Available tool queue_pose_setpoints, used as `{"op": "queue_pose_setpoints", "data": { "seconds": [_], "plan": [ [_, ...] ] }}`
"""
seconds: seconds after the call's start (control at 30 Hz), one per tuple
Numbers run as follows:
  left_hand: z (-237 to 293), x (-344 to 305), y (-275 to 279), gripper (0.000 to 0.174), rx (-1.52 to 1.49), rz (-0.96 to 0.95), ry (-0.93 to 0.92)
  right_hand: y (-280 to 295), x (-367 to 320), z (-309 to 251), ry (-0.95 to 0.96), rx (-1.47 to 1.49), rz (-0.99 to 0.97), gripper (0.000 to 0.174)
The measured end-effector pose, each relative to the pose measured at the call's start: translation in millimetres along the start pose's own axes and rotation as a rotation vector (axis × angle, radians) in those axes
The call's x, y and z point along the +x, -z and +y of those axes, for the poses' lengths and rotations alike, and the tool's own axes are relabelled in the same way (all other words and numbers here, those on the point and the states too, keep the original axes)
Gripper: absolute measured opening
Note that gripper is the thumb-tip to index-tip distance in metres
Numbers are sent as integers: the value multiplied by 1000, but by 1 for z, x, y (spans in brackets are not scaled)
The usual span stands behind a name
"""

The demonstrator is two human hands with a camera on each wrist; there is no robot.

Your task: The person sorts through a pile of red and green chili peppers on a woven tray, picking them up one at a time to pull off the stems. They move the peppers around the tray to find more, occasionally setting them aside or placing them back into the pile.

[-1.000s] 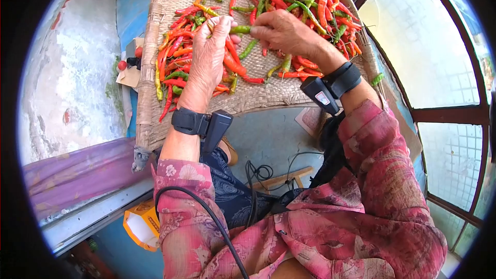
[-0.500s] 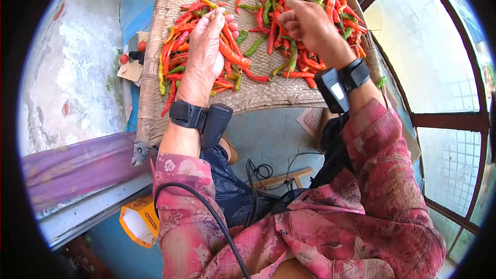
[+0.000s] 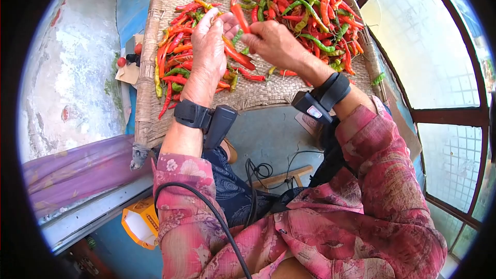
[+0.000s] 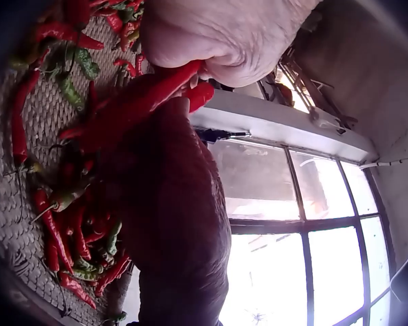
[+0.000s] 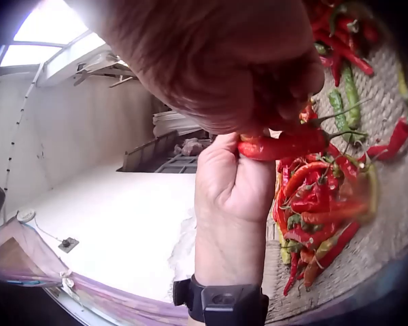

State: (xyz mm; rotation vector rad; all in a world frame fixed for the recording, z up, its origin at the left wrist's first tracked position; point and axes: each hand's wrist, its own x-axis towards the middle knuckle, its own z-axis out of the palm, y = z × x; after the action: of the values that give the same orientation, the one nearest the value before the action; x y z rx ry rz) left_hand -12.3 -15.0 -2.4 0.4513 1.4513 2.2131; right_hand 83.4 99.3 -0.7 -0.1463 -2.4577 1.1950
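Observation:
My left hand is raised over the near left part of a woven tray, gripping a few red chili peppers that stick out past its fingers. Close to its fingertips, my right hand pinches one long red chili pepper by its lower end. In the right wrist view, a red chili pepper with a green stem lies between the two hands, and the left hand shows behind it. The left wrist view shows red peppers between the left palm and the darker right hand.
One pile of red and green chilies lies on the tray's left, a larger pile on its right. A window stands at the right, a stained wall at the left. Black cable loops on the floor.
My right hand held a green chili beside the left hand, then moved over the right pile. It is now back at the left hand, pinching a red one. The left hand has barely moved.

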Motion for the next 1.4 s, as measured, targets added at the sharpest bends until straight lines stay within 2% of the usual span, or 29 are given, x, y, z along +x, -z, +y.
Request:
{"op": "queue_pose_setpoints", "data": {
  "seconds": [0.03, 0.07, 0.13, 0.17, 0.23, 0.27, 0.33, 0.37, 0.4, 0.47, 0.6, 0.67, 0.8, 0.87, 0.93, 1.0, 1.07, 1.1, 1.13, 1.2, 1.23, 1.27, 1.3, 1.33, 1.4],
  "plan": [
    [1, 1, 2, 43, -32, 1, 10, 8, 4, 0, -30, -36, 4, 31],
    [2, 3, 6, 43, -32, 2, 9, 18, 8, 0, -186, 80, -99, 32],
    [7, 5, 9, 49, -66, -9, 11, 28, 11, 4, -293, 682, 30, 34],
    [9, 5, 10, 49, -58, -24, -9, 33, 12, 4, -293, 681, 30, 34],
    [12, 3, 8, 48, -76, -52, -16, 42, 15, 3, -378, 912, 130, 36],
    [13, 2, 7, 47, -94, -80, -24, 39, 12, 0, -379, 914, 131, 36],
    [13, 0, 5, 47, -99, -107, -25, 26, 4, -7, -295, 544, -98, 39],
    [12, 0, 3, 48, -106, -134, -28, 20, 4, -11, -273, 461, -243, 39],
    [12, -1, 1, 48, -107, -135, -27, 15, -1, -15, -202, 477, -323, 37],
    [14, -2, -4, 48, -103, -123, -34, 6, -4, -17, -208, 453, -437, 34],
    [11, -2, -4, 47, -78, -135, -31, 1, -5, -15, -251, 384, -459, 31],
    [10, -3, -4, 47, -88, -109, -20, 0, -4, -10, -35, 220, -338, 28],
    [8, -2, 2, 45, -18, -57, -33, 7, 2, -2, -10, 20, -243, 27],
    [13, -7, -2, 44, 108, 77, 69, 12, 5, 1, 46, 15, -226, 30],
    [11, -4, 1, 44, 119, 101, 61, 25, 9, 0, -100, 23, -209, 28],
    [10, 1, 6, 43, 129, 128, 52, 35, 13, 5, -334, 433, -38, 26],
    [11, 4, 8, 42, 146, 119, 26, 44, 19, 6, -310, 855, 278, 30],
    [10, 4, 8, 42, 146, 118, 27, 48, 20, 12, -291, 833, 330, 38],
    [10, 4, 8, 41, 139, 104, 9, 48, 19, 10, -292, 833, 331, 38],
    [9, 4, 7, 40, 134, 87, -6, 46, 11, 7, -334, 531, 150, 42],
    [9, 4, 4, 38, 126, 84, -8, 41, 8, 0, -329, 432, -104, 53],
    [8, 4, 0, 36, 115, 80, -11, 31, 5, -5, -323, 296, -289, 50],
    [7, 4, -2, 36, 114, 75, -11, 19, 0, -6, -202, 308, -405, 48],
    [5, 4, -3, 35, 106, 70, -9, 6, -5, -10, -55, 228, -406, 43],
    [2, 5, -4, 34, 100, 64, -10, 1, -7, -14, -49, 204, -504, 37]
  ]
}}
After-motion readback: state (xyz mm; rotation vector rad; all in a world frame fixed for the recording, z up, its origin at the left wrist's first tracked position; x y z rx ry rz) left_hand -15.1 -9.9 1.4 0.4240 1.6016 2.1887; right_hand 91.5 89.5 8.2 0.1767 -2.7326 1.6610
